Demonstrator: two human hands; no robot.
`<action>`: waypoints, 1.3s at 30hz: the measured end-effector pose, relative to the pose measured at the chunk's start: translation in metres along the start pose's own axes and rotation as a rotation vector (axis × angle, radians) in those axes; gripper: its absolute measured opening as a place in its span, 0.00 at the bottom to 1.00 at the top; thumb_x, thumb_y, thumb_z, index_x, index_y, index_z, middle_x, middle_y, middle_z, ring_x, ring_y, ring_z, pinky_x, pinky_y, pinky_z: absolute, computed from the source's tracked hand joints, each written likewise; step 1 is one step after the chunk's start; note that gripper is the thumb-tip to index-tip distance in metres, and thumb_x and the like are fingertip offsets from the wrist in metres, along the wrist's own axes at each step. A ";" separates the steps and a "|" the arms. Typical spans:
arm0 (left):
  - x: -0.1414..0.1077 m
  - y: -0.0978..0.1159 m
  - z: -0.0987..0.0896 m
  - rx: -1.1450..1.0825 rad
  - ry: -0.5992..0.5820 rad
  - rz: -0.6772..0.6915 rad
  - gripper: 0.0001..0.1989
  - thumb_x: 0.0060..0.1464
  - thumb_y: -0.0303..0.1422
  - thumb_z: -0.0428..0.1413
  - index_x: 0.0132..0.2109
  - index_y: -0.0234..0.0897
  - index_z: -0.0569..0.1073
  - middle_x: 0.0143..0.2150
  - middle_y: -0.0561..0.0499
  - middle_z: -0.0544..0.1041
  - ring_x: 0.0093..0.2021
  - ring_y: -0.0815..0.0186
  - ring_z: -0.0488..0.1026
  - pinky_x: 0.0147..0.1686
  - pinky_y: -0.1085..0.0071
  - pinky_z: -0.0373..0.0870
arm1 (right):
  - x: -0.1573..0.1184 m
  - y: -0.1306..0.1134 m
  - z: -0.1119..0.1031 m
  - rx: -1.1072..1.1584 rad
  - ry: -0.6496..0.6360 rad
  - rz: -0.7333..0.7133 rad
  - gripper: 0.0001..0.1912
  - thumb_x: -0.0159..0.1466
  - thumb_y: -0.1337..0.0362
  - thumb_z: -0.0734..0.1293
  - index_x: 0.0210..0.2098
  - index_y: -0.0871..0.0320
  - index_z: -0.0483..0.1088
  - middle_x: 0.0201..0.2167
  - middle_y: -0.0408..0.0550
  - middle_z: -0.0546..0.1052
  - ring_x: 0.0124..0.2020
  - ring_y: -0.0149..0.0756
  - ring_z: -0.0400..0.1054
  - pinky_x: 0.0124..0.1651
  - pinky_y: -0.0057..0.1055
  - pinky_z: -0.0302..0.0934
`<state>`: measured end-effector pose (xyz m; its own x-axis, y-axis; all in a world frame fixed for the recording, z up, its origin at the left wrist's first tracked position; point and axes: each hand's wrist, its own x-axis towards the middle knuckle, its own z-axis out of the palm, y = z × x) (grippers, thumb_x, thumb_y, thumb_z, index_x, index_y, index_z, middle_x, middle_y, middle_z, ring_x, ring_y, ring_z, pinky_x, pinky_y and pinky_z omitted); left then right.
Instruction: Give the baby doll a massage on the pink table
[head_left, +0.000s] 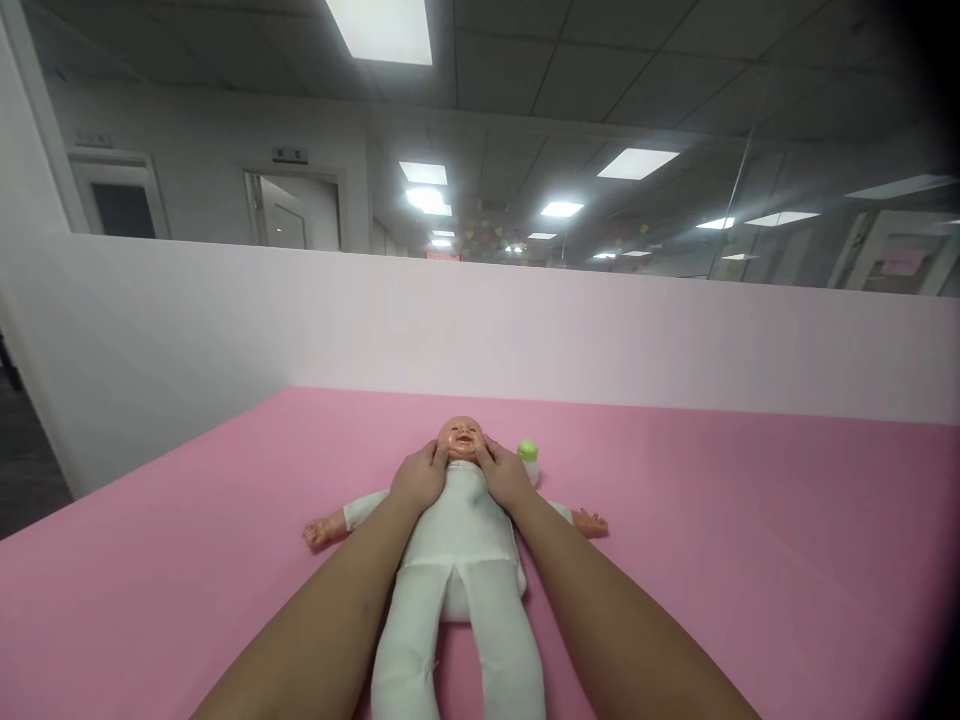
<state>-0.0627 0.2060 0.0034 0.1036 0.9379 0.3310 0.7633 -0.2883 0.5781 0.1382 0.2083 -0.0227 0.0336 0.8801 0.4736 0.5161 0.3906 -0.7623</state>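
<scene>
A baby doll (465, 535) with a white cloth body lies face up on the pink padded surface (225, 500), its head at the far end and its legs toward me. My left hand (420, 475) cups the left side of its head, the thumb along the cheek. On the other side, my right hand (508, 472) grips the head in the same way, its thumb at the cheek by the mouth. The remaining fingers of both hands are partly hidden beside and behind the head. The doll's plastic arms stretch out sideways past my wrists.
A small bottle with a green cap (528, 455) stands just beyond my right hand. Behind the pink surface runs a low white wall (525, 335), with glass above it. Further off are doors (285, 212) and lit ceiling panels.
</scene>
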 end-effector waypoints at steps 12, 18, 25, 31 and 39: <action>-0.001 0.003 0.002 -0.022 -0.018 0.007 0.35 0.60 0.64 0.48 0.55 0.41 0.76 0.51 0.40 0.83 0.50 0.47 0.79 0.45 0.61 0.70 | -0.003 -0.002 -0.005 -0.022 -0.020 0.020 0.30 0.67 0.40 0.67 0.60 0.50 0.74 0.51 0.50 0.81 0.51 0.47 0.75 0.56 0.42 0.68; 0.000 0.003 0.003 -0.024 -0.027 -0.008 0.33 0.60 0.62 0.50 0.56 0.41 0.76 0.51 0.41 0.82 0.50 0.48 0.79 0.45 0.61 0.70 | -0.005 -0.007 -0.009 -0.012 -0.024 0.029 0.28 0.64 0.43 0.72 0.57 0.50 0.75 0.45 0.48 0.82 0.44 0.44 0.76 0.49 0.39 0.70; 0.000 0.003 0.005 0.003 -0.025 -0.018 0.27 0.65 0.55 0.47 0.57 0.41 0.75 0.54 0.40 0.81 0.53 0.49 0.78 0.46 0.61 0.70 | -0.006 -0.005 -0.011 0.005 -0.040 -0.005 0.23 0.70 0.50 0.66 0.60 0.51 0.74 0.51 0.47 0.81 0.51 0.43 0.76 0.57 0.40 0.68; 0.002 0.004 0.006 -0.002 -0.025 -0.016 0.29 0.69 0.53 0.39 0.57 0.40 0.75 0.56 0.39 0.81 0.56 0.49 0.76 0.53 0.58 0.69 | -0.002 0.005 -0.009 0.009 -0.034 -0.015 0.26 0.73 0.47 0.62 0.64 0.51 0.71 0.62 0.46 0.75 0.64 0.43 0.68 0.68 0.40 0.59; 0.000 0.008 0.003 -0.003 -0.022 -0.014 0.34 0.69 0.55 0.35 0.56 0.40 0.76 0.56 0.39 0.81 0.57 0.48 0.76 0.53 0.58 0.68 | -0.003 0.005 -0.008 -0.016 0.001 -0.007 0.27 0.75 0.44 0.56 0.62 0.50 0.72 0.59 0.46 0.77 0.62 0.43 0.69 0.67 0.41 0.59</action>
<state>-0.0545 0.2045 0.0059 0.1075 0.9458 0.3064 0.7630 -0.2760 0.5845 0.1476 0.2051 -0.0241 0.0308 0.8768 0.4798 0.5302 0.3926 -0.7515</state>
